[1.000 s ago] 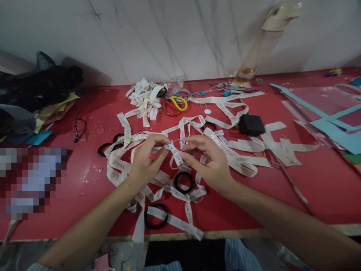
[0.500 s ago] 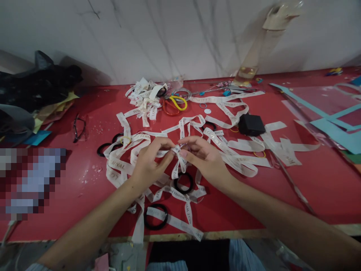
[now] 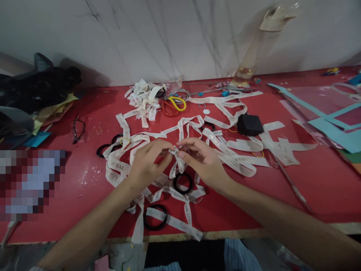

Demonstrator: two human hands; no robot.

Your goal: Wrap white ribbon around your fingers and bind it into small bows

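Observation:
My left hand [image 3: 148, 162] and my right hand [image 3: 201, 158] meet over the red table [image 3: 84, 180], both pinching a folded piece of white printed ribbon [image 3: 175, 159] between the fingertips. A thin purple rubber band sits around the ribbon at my right fingers. Long white ribbon strips [image 3: 118, 169] sprawl under and around both hands. A black hair tie [image 3: 183, 183] lies just below the hands and another black hair tie [image 3: 155, 217] nearer the front edge.
A heap of tied ribbon bows [image 3: 145, 96] and red and yellow rings [image 3: 175, 104] lie at the back. A small black box [image 3: 249, 125] sits right of the hands. Eyeglasses [image 3: 78, 128] and a dark bag [image 3: 36, 88] lie left. Blue-edged clear sheets [image 3: 332, 116] cover the right.
My two hands have drawn closer together and the ribbon piece between them is bunched tighter. The view shifted slightly.

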